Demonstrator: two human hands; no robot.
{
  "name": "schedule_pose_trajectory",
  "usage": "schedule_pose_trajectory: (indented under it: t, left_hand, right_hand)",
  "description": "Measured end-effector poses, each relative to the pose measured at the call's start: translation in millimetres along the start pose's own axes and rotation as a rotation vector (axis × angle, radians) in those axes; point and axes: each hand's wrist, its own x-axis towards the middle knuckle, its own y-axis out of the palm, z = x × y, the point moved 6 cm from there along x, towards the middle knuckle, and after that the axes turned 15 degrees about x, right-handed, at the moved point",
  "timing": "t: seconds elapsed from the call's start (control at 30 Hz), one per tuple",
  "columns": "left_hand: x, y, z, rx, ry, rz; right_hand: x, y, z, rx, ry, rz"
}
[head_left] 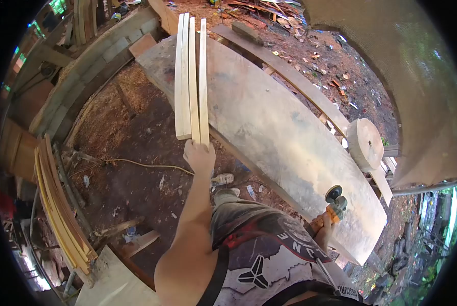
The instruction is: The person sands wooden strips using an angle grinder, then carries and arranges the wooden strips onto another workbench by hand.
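Observation:
Several pale wooden strips [184,81] lie across the far left end of a long worktable [269,117], their near ends jutting past its edge. My left hand [199,155] is closed round the near end of one or more of these strips; which ones exactly is partly hidden by the hand. At the near right part of the table, my right hand [324,227] grips an orange angle grinder [332,211]. The grinder's dark round disc [333,194] faces up, away from the tabletop.
A round roll or block [366,145] stands at the table's far right side, beside a long board [289,76]. Bundled wooden strips [60,209] lean at the left. A yellow cord [147,164] and a bottle [223,179] lie on the dirt floor.

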Motion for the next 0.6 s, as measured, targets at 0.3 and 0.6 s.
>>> schedule_pose_trajectory:
  t: [0.3, 0.6]
  left_hand:
    - [-34.9, 31.0, -20.0, 0.086, 0.685, 0.328]
    - [17.3, 74.9, -49.9, 0.149, 0.374, 0.256]
  right_hand:
    - [-5.9, 9.1, 4.7, 0.028, -0.047, -0.081]
    - [-13.9, 15.5, 9.1, -0.037, -0.027, -0.050]
